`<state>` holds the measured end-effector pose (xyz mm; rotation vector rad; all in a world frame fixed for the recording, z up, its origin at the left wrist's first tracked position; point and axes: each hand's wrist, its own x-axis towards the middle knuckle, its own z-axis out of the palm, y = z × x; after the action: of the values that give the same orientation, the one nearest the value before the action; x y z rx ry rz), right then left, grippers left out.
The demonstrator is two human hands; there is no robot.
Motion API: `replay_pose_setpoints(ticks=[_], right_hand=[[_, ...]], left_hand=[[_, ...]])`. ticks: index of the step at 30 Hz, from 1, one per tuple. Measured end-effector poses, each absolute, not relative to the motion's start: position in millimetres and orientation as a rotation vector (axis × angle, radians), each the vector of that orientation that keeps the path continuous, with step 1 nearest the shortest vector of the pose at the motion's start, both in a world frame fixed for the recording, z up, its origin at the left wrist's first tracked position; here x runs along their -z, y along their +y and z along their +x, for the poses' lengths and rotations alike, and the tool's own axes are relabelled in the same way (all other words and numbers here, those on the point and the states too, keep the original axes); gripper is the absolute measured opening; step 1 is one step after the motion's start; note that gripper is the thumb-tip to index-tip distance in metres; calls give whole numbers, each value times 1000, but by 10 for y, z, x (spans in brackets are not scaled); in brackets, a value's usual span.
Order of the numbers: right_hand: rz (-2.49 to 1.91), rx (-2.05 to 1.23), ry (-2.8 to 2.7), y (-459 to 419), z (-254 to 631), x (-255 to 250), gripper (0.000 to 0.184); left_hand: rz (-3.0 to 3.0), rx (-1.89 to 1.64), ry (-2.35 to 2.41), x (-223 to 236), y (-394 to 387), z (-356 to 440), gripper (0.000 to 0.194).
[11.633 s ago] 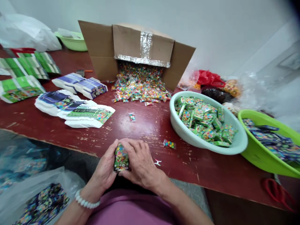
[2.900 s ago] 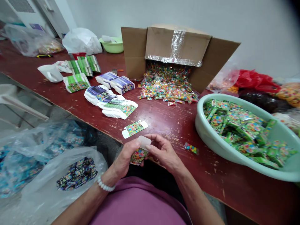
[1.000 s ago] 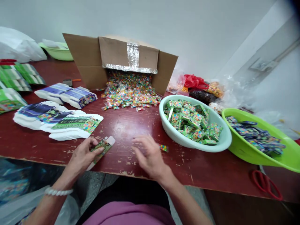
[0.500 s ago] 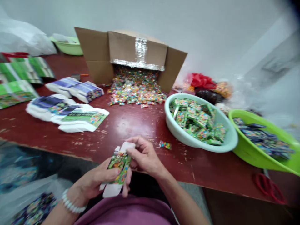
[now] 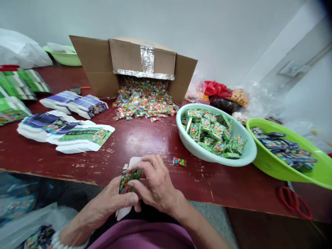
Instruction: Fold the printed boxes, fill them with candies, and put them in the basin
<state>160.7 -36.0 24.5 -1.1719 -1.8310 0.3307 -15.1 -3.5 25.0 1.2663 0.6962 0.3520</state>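
Carton [image 5: 126,181] clamped from both sides, white flaps unfolded at its two ends

Head view: the carton is held at the near edge of the worktop [image 5: 142,138], close to the purple shirt [image 5: 145,235]. Its side is clasped by the left grip [image 5: 111,199], the thumb laid across the lower part; its upper face is pinched by the right grip [image 5: 158,183], just beside the top flap [image 5: 134,161]. The lower flap [image 5: 123,212] is left sticking out below. The thin card is best steadied lightly from the left, it is judged, so that the walls are not crushed, and each flap should be bent only along its crease. Whether anything is held inside cannot be told.

In the same view, wrapped sweets [image 5: 144,100] are spread from the mouth of the box [image 5: 129,57] onto the worktop. The blue basin [image 5: 194,148] is heaped with green packs [image 5: 215,129], and the lime basin [image 5: 269,169] beside it is partly filled with dark packs [image 5: 287,148]. Dark packets [image 5: 38,238] are held in a clear bag [image 5: 46,214] at lower left. One sachet [image 5: 179,161] is left lying between the right grip and the blue basin.
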Motion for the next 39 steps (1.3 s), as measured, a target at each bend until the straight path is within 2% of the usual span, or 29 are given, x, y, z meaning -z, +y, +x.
replay_pose_setpoints(ticks=[6,12,20,25,30,36,39], right_hand=[[-1181,-623,-1920,-337,1747,-293,9],[-1152,-709,-1917,-331,1737,-182,17],[-1169,-551,-1722,-414,1557,-88,20],[-1215,-739,-1754,-343,1603,-150,15],[-1197,-888,-1816,-255,1627,-205,8],[-1194,-880,-1863,-279,1612,-278,10],[-1134,-1040,-1816,-290,1631,-266,10]], left_hand=[[1280,-284,699,-219,-35,-161,25],[1182,-237,709,-160,-55,-219,22],[1042,-295,628,-110,-20,-257,60],[1066,-293,621,-88,-47,-279,64],[1077,-228,658,-100,-64,-308,48],[1046,-247,708,-109,-75,-341,30],[1040,-234,717,-111,-60,-354,26]])
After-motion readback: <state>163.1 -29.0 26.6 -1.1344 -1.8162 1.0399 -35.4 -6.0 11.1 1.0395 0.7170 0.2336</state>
